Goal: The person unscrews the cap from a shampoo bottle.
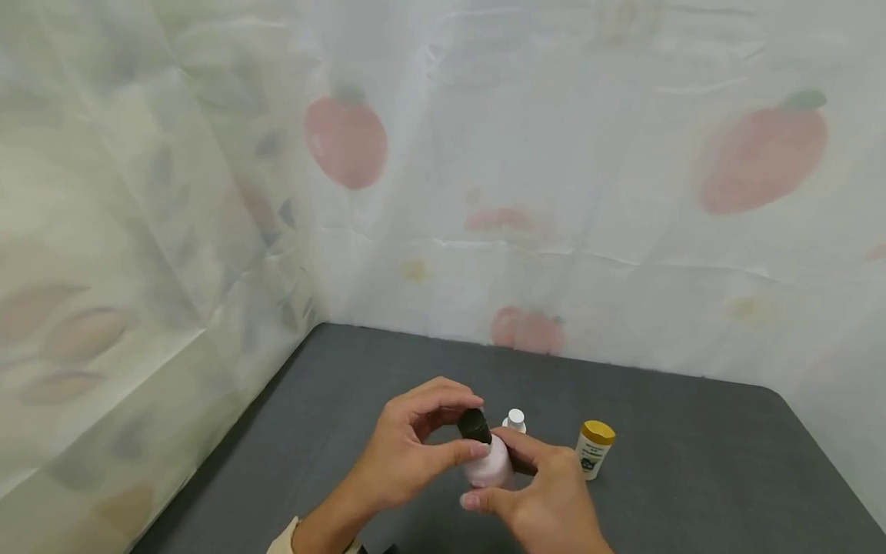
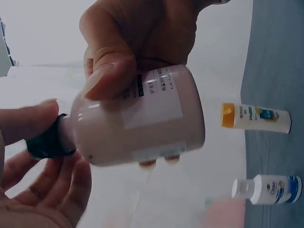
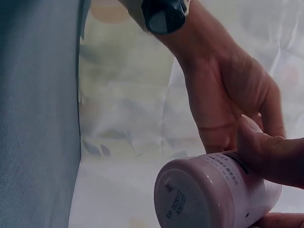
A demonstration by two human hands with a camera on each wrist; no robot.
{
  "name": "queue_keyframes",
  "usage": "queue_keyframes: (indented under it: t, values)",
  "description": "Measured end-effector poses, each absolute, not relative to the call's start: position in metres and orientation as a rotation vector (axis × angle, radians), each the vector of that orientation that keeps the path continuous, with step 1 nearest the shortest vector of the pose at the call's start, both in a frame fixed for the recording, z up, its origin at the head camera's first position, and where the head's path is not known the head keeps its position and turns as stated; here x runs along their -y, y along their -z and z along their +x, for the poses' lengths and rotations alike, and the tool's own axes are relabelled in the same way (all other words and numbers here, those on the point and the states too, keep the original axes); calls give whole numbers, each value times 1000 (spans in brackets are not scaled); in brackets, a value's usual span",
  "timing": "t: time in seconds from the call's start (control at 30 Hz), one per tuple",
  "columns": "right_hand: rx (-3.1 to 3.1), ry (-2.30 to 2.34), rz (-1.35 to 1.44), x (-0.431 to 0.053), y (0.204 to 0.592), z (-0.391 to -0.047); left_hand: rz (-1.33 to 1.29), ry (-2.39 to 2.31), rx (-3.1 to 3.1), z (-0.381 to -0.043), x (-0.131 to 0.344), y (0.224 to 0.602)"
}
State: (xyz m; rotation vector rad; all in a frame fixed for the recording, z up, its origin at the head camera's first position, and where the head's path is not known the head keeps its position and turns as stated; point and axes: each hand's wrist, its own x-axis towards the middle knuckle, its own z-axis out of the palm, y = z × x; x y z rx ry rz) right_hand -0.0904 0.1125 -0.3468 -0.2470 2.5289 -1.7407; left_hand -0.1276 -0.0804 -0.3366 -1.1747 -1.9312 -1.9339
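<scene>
A pink bottle (image 1: 493, 466) with a white printed label is held up, tilted, above the table. My right hand (image 1: 554, 496) grips its body, thumb on the near side and fingers round the far side. At the neck, my left hand (image 1: 404, 442) holds the black cap (image 2: 45, 140) between thumb and curled fingers. In the right wrist view the bottle's base (image 3: 183, 202) faces the camera and shows a printed date; the cap is hidden there. Behind the hands stands a white bottle (image 2: 275, 189) with a white cap, partly covered in the head view.
A cream bottle with a yellow cap (image 1: 598, 432) stands upright to the right of my right hand. The dark grey table (image 1: 699, 469) meets white curtains (image 1: 623, 192) printed with fruit at the back and left.
</scene>
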Motion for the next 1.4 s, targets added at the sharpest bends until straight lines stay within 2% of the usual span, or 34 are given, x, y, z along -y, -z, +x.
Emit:
queue_keyframes:
  t: [0.33, 0.6, 0.83, 1.4]
  values:
    - [-2510, 1782, -254, -113, 346, -94, -1309, 2117, 1841, -131, 78, 336]
    - [-2578, 1683, -247, -112, 345, -97, -1136, 2015, 1996, -133, 84, 337]
    - [-2564, 1696, -286, -112, 346, -97, -1272, 2024, 1822, -134, 75, 339]
    - [-2661, 1628, -303, -108, 346, -103, -1168, 1950, 1935, -137, 82, 343]
